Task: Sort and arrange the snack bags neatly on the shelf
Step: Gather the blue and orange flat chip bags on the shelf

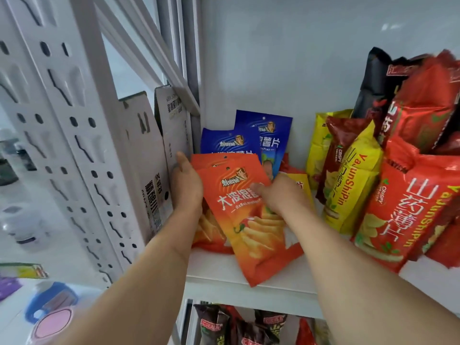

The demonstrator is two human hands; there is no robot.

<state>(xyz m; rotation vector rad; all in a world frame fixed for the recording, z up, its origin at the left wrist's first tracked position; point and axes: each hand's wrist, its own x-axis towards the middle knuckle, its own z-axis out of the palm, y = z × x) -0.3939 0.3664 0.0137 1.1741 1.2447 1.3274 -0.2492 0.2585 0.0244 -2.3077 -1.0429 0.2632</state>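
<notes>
While both hands square up the orange chip bags [245,207] at the shelf's [273,277] left end, the left hand [185,185] braces their edge with fingers fairly straight — the right hand [278,195] presses flat on the front bag, fingers curled slightly, gripping nothing clearly.
</notes>
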